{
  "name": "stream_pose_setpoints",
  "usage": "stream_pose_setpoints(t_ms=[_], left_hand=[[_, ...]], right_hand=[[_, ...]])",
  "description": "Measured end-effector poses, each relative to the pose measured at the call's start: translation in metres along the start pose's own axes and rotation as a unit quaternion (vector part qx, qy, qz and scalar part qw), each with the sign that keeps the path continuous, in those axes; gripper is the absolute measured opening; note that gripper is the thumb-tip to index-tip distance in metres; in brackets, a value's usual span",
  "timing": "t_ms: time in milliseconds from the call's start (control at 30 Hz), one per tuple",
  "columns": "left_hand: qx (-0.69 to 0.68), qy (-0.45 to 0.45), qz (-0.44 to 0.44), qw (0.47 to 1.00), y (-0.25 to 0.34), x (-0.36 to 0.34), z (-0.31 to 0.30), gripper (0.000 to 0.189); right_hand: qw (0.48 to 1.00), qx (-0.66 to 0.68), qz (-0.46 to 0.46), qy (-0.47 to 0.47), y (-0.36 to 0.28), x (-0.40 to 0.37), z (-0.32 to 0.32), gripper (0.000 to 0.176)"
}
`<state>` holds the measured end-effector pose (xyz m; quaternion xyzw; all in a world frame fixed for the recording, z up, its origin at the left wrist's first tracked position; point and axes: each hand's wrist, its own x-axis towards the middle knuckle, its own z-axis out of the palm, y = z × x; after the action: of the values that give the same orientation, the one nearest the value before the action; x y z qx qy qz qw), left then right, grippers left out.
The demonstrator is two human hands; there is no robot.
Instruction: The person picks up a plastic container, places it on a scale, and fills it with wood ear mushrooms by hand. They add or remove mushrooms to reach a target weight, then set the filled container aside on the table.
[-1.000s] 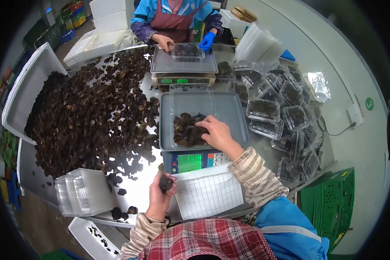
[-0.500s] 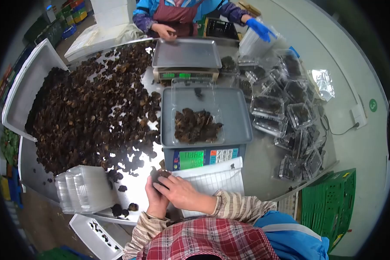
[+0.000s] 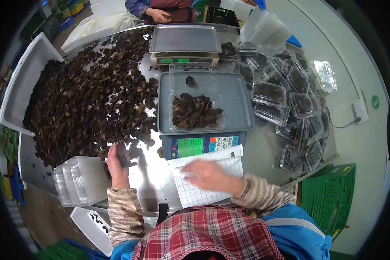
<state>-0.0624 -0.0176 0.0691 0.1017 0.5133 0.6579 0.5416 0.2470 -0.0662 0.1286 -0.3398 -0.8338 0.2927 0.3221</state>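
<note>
My left hand (image 3: 117, 167) is at the front edge of the large mushroom pile (image 3: 86, 104), its fingers curled round dark brown mushroom pieces (image 3: 126, 157). My right hand (image 3: 214, 177) is over a gridded paper sheet (image 3: 195, 190), its fingers smeared by motion. Beyond the sheet, a digital scale (image 3: 190, 147) with a lit green display carries a grey tray (image 3: 238, 104). On the tray lies an open clear plastic box (image 3: 221, 97) with a heap of mushrooms (image 3: 195, 112) in it and one small piece (image 3: 190, 80) on its lid side.
Stacked empty clear boxes (image 3: 84, 182) stand at the front left. Filled boxes (image 3: 268, 95) are piled on the right. A second scale (image 3: 185, 40) stands at the back, before a co-worker (image 3: 171, 13). Green crates (image 3: 327, 199) are at the lower right, a white foam box (image 3: 28, 86) at the left.
My hands were together around mushroom pieces in front of the sheet. They have parted: the left moved left to the pile, the right moved right over the sheet. The co-worker's gloved hand has largely left view.
</note>
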Motion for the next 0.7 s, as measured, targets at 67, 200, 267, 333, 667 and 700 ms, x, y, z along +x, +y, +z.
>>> stream_pose_setpoints(t_ms=[67,200,267,333,667,700], left_hand=[[0.070,0.035,0.014,0.997,0.005,-0.008,0.018,0.018],[0.243,-0.071,0.046,0.966,0.008,-0.030,0.092,0.019],[0.256,-0.172,0.061,0.949,0.016,-0.053,0.143,0.017],[0.245,-0.215,0.142,0.935,0.000,-0.046,0.165,0.015],[0.388,0.023,0.229,0.893,0.002,0.024,0.050,0.019],[0.476,0.048,0.256,0.840,0.001,0.033,0.033,0.024]], right_hand=[[0.994,-0.039,0.017,0.098,0.024,0.034,-0.039,0.025],[0.965,-0.150,0.134,0.167,0.079,0.112,-0.088,0.022],[0.961,-0.194,0.096,0.172,0.101,0.143,-0.087,0.020],[0.954,-0.237,0.059,0.176,0.125,0.162,-0.084,0.019],[0.984,-0.113,0.073,0.121,0.090,0.121,-0.119,0.012],[0.987,-0.113,0.037,0.105,0.083,0.112,-0.121,0.010]])
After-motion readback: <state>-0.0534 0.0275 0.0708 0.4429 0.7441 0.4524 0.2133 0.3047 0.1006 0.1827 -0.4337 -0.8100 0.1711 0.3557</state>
